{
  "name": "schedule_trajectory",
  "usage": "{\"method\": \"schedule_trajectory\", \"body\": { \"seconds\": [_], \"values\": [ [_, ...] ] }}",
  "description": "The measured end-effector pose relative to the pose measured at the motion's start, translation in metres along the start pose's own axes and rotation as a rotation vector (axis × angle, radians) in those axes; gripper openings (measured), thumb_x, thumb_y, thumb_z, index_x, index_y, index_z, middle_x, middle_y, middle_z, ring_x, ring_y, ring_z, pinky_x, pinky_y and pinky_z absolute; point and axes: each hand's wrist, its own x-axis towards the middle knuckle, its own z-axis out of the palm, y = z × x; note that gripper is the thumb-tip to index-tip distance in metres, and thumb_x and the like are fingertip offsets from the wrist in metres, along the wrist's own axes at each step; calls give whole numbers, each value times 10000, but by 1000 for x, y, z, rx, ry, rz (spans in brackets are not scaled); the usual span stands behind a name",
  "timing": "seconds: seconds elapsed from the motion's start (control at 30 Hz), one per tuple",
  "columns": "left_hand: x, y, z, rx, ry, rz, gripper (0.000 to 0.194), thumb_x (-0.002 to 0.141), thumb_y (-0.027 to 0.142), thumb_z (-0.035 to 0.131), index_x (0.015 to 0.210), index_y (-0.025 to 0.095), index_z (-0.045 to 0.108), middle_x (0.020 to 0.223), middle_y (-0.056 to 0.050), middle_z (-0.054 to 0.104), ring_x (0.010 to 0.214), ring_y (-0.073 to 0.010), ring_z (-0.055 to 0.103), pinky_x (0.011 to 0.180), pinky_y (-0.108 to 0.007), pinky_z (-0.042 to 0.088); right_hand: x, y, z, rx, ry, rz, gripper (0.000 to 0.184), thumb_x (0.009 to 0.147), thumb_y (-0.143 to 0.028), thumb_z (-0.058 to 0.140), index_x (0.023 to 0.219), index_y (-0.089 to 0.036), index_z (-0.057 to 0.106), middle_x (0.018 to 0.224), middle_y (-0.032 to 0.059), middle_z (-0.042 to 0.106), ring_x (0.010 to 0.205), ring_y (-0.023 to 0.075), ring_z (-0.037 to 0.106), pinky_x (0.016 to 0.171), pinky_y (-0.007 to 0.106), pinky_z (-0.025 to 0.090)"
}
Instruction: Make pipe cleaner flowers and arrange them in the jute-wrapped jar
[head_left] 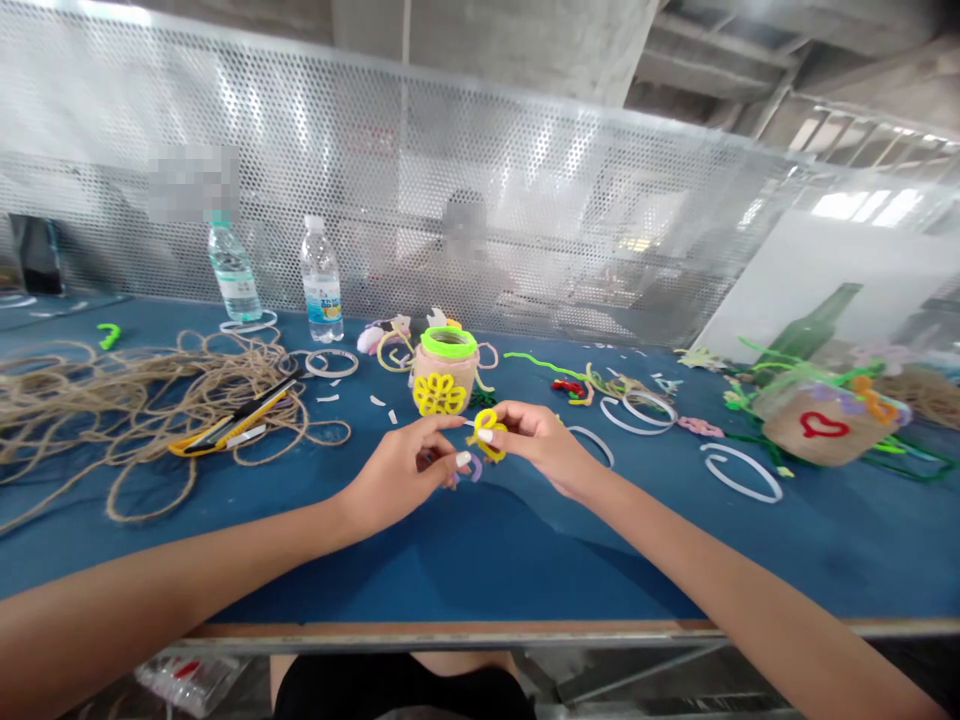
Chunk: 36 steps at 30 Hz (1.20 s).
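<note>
Head view — yellow looped piece (492, 437), in front of the wrapped jar (427, 373).
Your right hand (541, 440) is pinching it, nearly closed; your left hand (409, 468) is hovering half-curled beside it — whether it is gripping the purple strip (475, 468), I cannot tell.

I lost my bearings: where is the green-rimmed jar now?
In the head view, the green-rimmed jar stands on the blue table slightly left of centre, just beyond the left hand and to the right of the white-capped bottle.
</note>
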Motion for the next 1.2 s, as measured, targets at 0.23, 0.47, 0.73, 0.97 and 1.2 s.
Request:
{"method": "schedule_trajectory", "body": {
  "seconds": [0.23, 0.47, 0.73, 0.97, 1.2],
  "values": [
    [2, -2, -4, 49, 134, 161, 165, 849, 312, 553, 878, 168, 629, 759, -24, 662, 675, -129, 631, 641, -221, 503, -6, -5, 10, 154, -98, 79, 304, 665, -391, 775, 785, -150, 633, 713, -6, 628, 639, 108, 610, 662, 271, 525],
    [1, 0, -4, 105, 153, 170, 159, 849, 296, 553, 875, 169, 646, 751, -22, 648, 669, -125, 608, 633, -221, 472, -10, -5, 10, 178, -159, 46, 443, 729, -300, 742, 1112, -184, 551, 778, 2, 665, 682, 121, 649, 672, 267, 523],
    [5, -1, 0, -93, 61, 70, 203, 808, 346, 586, 786, 149, 628, 623, -5, 589, 563, -109, 545, 544, -211, 455, -10, -4, 11, 207, -164, 9, 425, 752, -352, 719, 1129, -217, 575, 811, 3, 672, 693, 119, 655, 670, 261, 528],
    [4, -1, 1, -9, 64, 60, 186, 790, 327, 596, 831, 163, 675, 665, -15, 629, 572, -126, 564, 558, -227, 463, -10, -1, 12, 123, -85, 7, 328, 711, -282, 745, 995, -182, 617, 818, 12, 675, 711, 121, 644, 694, 266, 523],
    [1, 0, 0, 255, 99, 201, 170, 813, 216, 549, 793, 174, 713, 713, -35, 645, 644, -131, 568, 602, -217, 427, -11, -4, 15, 81, -46, -35, 273, 689, -289, 753, 907, -184, 625, 766, 1, 655, 682, 117, 626, 657, 254, 510]
  ]
}}
